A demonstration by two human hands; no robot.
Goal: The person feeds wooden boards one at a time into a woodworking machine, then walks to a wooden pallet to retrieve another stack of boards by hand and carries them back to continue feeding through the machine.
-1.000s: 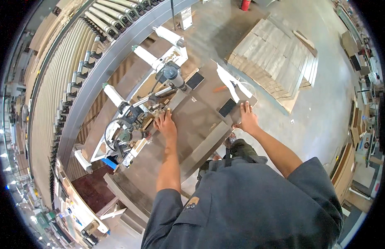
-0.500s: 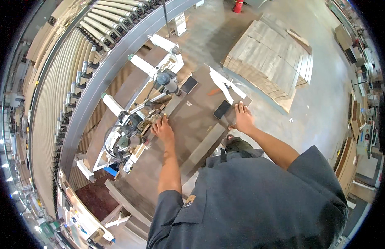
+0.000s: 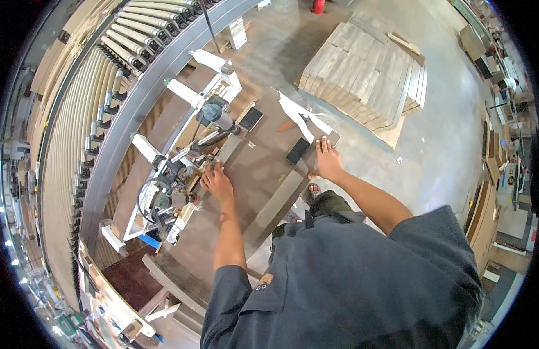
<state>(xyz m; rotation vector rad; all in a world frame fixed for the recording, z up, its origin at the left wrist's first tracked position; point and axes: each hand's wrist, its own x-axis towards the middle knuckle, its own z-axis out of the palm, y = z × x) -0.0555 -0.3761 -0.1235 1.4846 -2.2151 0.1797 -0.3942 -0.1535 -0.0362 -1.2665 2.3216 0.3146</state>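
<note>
My left hand [image 3: 217, 182] rests beside the machine, fingertips on the end of a narrow grey-brown wood strip [image 3: 228, 148]. Its fingers are slightly bent and apart, with nothing visibly gripped. Flat on the brown worktable [image 3: 237, 200] near its right edge lies my right hand [image 3: 327, 160], fingers stretched out. A black rectangular block [image 3: 298, 151] sits just left of that hand. Between me and the table's middle, a longer grey wood board [image 3: 275, 199] runs along the near edge. The machine [image 3: 176, 174] has motor-like cylinders, cables and a white frame.
White work gloves [image 3: 298, 113] and an orange-handled item [image 3: 285, 126] lie at the table's far end. A second black block [image 3: 251, 119] sits by a grey motor [image 3: 218, 116]. Stacked planks [image 3: 362, 72] stand on a pallet beyond. A roller conveyor [image 3: 98, 87] curves along the left.
The whole view has shifted slightly, so the scene sits a little farther left. Both hands keep nearly the same places on the table and by the machine.
</note>
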